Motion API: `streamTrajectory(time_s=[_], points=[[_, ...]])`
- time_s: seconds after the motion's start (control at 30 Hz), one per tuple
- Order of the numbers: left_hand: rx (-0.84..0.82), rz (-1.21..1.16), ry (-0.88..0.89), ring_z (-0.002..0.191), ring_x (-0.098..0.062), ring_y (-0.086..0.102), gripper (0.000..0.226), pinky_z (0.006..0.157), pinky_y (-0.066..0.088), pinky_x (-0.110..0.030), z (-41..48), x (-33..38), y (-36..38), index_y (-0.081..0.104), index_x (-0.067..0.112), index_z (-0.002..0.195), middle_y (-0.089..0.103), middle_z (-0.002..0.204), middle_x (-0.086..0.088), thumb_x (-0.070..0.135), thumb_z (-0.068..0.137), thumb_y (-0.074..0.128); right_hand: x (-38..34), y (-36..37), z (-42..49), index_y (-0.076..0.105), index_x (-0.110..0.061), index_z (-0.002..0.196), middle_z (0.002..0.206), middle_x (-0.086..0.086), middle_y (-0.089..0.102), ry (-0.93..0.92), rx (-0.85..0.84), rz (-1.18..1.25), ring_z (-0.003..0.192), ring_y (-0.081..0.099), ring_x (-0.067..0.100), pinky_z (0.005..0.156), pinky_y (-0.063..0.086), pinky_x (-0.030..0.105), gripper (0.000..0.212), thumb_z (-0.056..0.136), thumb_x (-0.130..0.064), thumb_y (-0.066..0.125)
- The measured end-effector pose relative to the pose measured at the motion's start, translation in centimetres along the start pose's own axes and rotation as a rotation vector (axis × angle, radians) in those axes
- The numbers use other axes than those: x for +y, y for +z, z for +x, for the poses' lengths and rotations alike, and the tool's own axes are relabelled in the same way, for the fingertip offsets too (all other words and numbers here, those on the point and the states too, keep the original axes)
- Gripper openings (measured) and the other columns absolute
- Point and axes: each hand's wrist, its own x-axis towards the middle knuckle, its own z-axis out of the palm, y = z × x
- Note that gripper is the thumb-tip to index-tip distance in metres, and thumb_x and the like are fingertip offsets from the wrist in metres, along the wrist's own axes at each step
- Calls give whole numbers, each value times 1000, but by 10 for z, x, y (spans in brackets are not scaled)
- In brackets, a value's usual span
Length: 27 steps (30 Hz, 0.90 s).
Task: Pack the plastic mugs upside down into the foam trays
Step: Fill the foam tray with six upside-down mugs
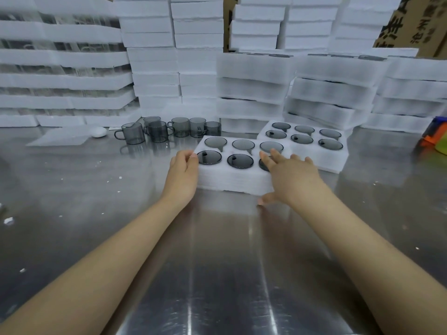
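Note:
A white foam tray (232, 177) lies on the steel table in front of me, its round pockets filled with smoke-grey plastic mugs (240, 161) set upside down. My left hand (183, 168) grips the tray's left edge, thumb on its top rim. My right hand (287, 177) is spread over the tray's right end, fingers on top and thumb at the lower front corner, hiding one mug. A second full foam tray (321, 155) sits just behind and to the right. Several loose grey mugs (154, 131) stand upright at the back left.
Tall stacks of white foam trays (254, 88) wall off the back of the table, with cardboard boxes (411, 22) behind. A flat foam sheet (60, 139) and a small white object (98, 132) lie at back left. Orange and green items (435, 139) sit at the right edge.

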Motion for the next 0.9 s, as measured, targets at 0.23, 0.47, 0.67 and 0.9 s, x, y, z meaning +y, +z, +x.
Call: streamTrajectory(time_s=[0.23,0.47,0.67,0.9], points=[[59,283,466,129,-21,33,34,107,27,-17,-16,11,0,50,4,131,40,138,-7,14,99,44,32,19,10,65,-33,111,131,-5,47,-142,352,682,121,39,22,97,36,34,45,90,-62,38],[-19,190,-11,99,-17,56,36,75,41,-31,-7,9,0,54,13,113,60,104,1,43,95,46,31,32,28,45,-11,92,115,25,51,199,290,757,109,48,39,80,33,37,38,99,-47,32],[-45,-162,-108,76,-1,50,26,62,32,-24,-4,5,-7,48,19,96,52,88,10,39,83,58,28,37,25,22,-33,150,123,2,32,28,234,995,109,44,20,85,28,23,51,100,-39,32],[41,-655,-242,93,-19,52,24,83,38,-39,6,6,-17,45,25,83,56,95,2,32,63,57,22,29,23,31,-49,143,129,-10,35,-97,377,1542,106,37,-22,109,29,30,48,100,-32,41]])
